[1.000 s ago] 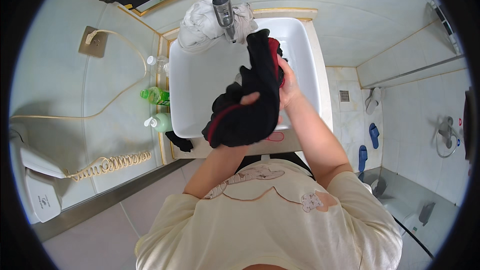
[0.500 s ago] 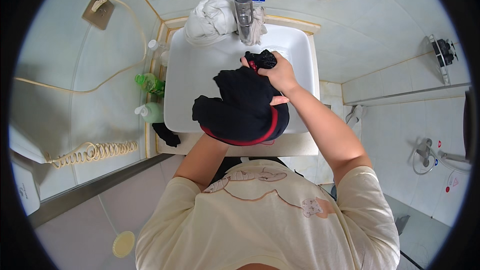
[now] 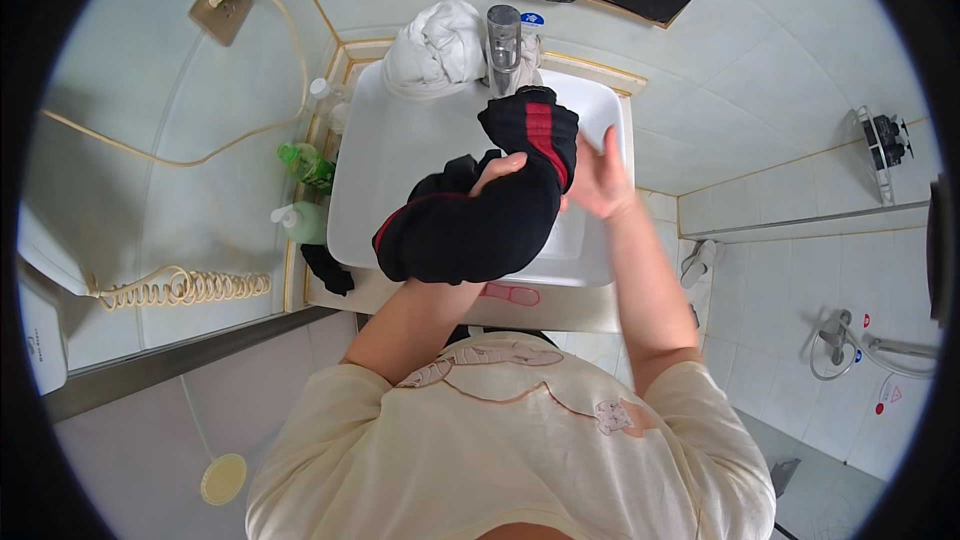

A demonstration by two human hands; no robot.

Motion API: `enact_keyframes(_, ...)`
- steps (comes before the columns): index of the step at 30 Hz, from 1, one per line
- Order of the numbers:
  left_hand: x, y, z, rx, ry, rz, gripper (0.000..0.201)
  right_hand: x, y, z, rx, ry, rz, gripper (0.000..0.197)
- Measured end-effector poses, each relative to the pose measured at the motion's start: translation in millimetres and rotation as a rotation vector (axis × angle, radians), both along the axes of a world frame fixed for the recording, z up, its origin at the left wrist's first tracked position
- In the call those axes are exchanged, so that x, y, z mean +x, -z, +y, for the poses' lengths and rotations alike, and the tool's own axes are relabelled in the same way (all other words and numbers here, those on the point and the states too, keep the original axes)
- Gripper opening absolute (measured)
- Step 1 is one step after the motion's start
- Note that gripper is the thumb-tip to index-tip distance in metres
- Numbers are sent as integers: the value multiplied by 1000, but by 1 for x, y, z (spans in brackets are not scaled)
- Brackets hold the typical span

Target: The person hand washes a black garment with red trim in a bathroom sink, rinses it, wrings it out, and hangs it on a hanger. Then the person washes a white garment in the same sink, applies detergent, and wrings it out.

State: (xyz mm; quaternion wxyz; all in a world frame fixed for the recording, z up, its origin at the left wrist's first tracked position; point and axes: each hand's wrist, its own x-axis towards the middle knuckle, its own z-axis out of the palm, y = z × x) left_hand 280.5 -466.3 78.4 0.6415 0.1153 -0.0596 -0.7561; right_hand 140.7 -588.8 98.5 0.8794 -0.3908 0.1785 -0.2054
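Observation:
A bunched black garment (image 3: 470, 230) with a red stripe is held up over the white sink (image 3: 360, 190). My left hand (image 3: 498, 172) grips it from below, most of the palm hidden behind the cloth and the fingers showing over a fold. One end of the garment rises toward the faucet (image 3: 503, 50), its red band facing up. Just right of that end is my right hand (image 3: 604, 178), slightly blurred, with its fingers apart and nothing in them.
White cloth (image 3: 435, 50) is heaped at the sink's back left. Along the left ledge stand a green bottle (image 3: 308, 166), a pale green pump bottle (image 3: 300, 222) and a small black cloth (image 3: 327, 270). A pink plastic item (image 3: 512, 293) lies at the front edge.
My right hand has let go of the garment's far end and moved right, its fingers opening. The garment has turned in my left hand, so the red band now shows at the far end.

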Motion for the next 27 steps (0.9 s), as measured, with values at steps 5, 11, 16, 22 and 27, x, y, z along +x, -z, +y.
enact_keyframes(5,-30,-9,8,199,-82,210,49,27,32,0,51,-193,-450,111)
enact_keyframes(11,-13,-15,1,-36,194,-520,43,12,-23,-9,-272,-38,209,21)
enact_keyframes(16,-12,-12,-22,47,251,-962,24,24,-14,-4,-574,62,459,20)
enact_keyframes(22,2,-17,6,-495,-48,-1845,16,0,-38,-21,-1291,-85,778,71)
enact_keyframes(27,-22,-12,16,-525,-340,-2045,36,9,-101,-3,-2159,-393,165,94)
